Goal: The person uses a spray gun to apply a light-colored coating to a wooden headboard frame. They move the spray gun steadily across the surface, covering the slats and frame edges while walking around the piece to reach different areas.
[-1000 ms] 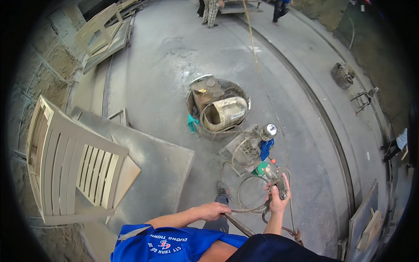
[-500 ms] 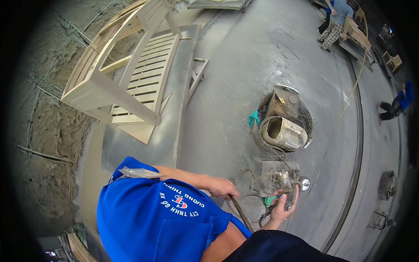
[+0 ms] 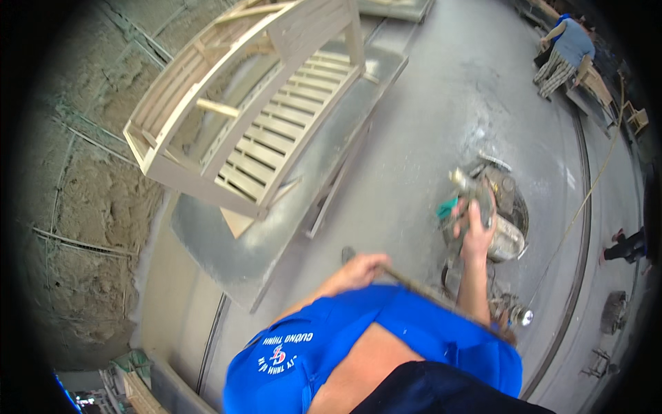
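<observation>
My right hand is raised and wrapped around a spray gun, somewhat blurred, its pale tip toward the left. My left hand is closed on a dark hose, held in front of my body. The hose runs to the right across my blue shirt. Ahead and to the left, a pale slatted wooden bench rests tilted on a grey metal-topped table. Neither hand touches the bench.
Behind my right forearm stands a round tub with a dirty can and a green cloth. Metal fittings lie close by. A floor rail curves along the right. People work at the far right.
My right hand has lifted the spray gun up and forward from the metal fittings. My left hand still grips the hose. The view has turned, shifting the bench to the right.
</observation>
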A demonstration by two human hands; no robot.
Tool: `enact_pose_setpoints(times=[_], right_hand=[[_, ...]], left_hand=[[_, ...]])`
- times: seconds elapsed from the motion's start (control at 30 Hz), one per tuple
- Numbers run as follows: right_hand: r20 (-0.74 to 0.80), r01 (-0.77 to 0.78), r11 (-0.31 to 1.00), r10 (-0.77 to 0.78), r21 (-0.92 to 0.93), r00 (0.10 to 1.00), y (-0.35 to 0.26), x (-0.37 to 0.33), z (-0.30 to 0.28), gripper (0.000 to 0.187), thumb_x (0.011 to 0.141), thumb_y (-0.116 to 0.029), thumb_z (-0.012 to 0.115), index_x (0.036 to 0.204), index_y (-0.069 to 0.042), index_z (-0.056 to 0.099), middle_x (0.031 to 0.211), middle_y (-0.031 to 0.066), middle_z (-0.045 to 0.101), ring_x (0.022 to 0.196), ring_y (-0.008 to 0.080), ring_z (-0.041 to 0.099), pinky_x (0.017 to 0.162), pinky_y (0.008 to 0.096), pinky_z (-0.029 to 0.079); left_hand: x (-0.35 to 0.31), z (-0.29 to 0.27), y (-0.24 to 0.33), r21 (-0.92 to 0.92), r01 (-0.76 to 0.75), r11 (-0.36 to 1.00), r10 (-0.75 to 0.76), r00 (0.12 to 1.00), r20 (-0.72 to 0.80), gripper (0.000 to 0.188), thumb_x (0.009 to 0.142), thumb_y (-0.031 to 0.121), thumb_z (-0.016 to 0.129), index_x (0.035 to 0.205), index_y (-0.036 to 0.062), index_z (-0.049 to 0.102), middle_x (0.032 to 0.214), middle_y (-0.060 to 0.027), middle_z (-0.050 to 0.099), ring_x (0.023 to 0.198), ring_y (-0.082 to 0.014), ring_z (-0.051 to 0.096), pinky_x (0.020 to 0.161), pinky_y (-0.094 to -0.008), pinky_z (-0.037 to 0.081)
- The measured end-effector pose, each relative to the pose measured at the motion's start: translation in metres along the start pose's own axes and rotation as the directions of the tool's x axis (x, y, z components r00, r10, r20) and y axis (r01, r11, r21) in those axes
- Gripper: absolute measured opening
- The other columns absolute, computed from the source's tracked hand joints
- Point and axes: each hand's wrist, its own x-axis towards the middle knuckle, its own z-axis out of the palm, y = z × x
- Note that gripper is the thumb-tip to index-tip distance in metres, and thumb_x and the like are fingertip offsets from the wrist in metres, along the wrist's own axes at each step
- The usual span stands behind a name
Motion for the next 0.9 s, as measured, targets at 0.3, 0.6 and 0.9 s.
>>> enact_pose_setpoints(times=[0.3, 0.6, 0.9], right_hand=[[0.148, 0.059, 0.996, -0.048, -0.068, 0.988, 0.018, 0.129, 0.146, 0.055, 0.106, -0.020, 0.059, 0.157, -0.007, 0.041, 0.100, 0.0106, 0.067, 0.082, 0.0163, 0.067, 0.049, 0.0237, 0.048], [0.041, -0.157, 0.974, 0.166, -0.160, 0.985, 0.166, 0.363, 0.179, 0.059, 0.103, -0.025, 0.066, 0.155, -0.007, 0.044, 0.097, 0.0066, 0.068, 0.078, 0.0130, 0.066, 0.048, 0.0234, 0.047], [0.195, -0.408, 0.912, 0.392, 0.044, 0.899, 0.387, 0.606, 0.288, 0.059, 0.101, -0.024, 0.068, 0.154, -0.010, 0.046, 0.094, 0.0028, 0.070, 0.075, 0.0095, 0.066, 0.047, 0.0231, 0.046]], left_hand=[[0.050, -0.129, -0.017, -0.062, -0.183, 0.981, 0.156, 0.939, -0.307, 0.032, 0.084, -0.009, 0.073, 0.110, 0.0073, 0.064, 0.109, -0.0092, 0.070, 0.102, -0.0297, 0.070, 0.089, -0.0386, 0.055], [0.185, -0.163, -0.113, -0.215, -0.015, 0.976, -0.062, 0.936, -0.347, 0.017, 0.094, -0.002, 0.069, 0.107, 0.0068, 0.063, 0.109, -0.0087, 0.071, 0.108, -0.0271, 0.068, 0.093, -0.0383, 0.054], [0.386, -0.218, -0.156, -0.419, 0.242, 0.875, -0.397, 0.855, -0.335, 0.012, 0.095, 0.004, 0.073, 0.102, 0.0036, 0.063, 0.107, -0.0103, 0.070, 0.118, -0.0322, 0.066, 0.101, -0.0416, 0.052]])
